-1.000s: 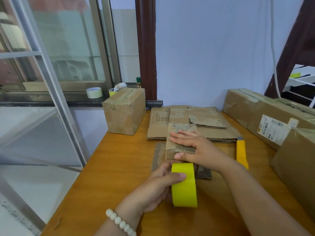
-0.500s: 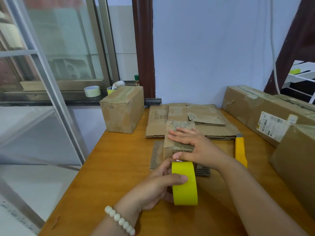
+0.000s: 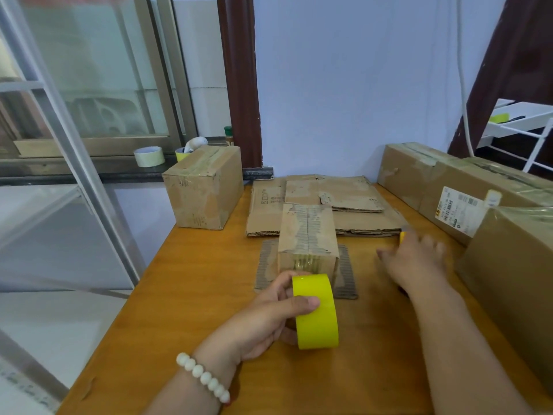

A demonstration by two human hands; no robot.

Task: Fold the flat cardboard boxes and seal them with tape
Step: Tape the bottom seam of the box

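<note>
Low in the centre the left hand grips the tape, just before the box at mid-frame; to its right the blurred right hand covers the knife, its grasp impossible to tell; flats lie beyond.

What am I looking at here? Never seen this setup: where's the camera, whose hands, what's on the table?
There is no robot. A person works with bare hands, and every picture comes from one wide-angle camera worn on their head, looking forward and down. The left hand grips a yellow tape roll just in front of a small folded box on the wooden table. The right hand is blurred, with its fingers spread, over a yellow cutter further right. Behind the small box lies a stack of flat cardboard. A taped box stands at the far left, and larger boxes line the right side.
</note>
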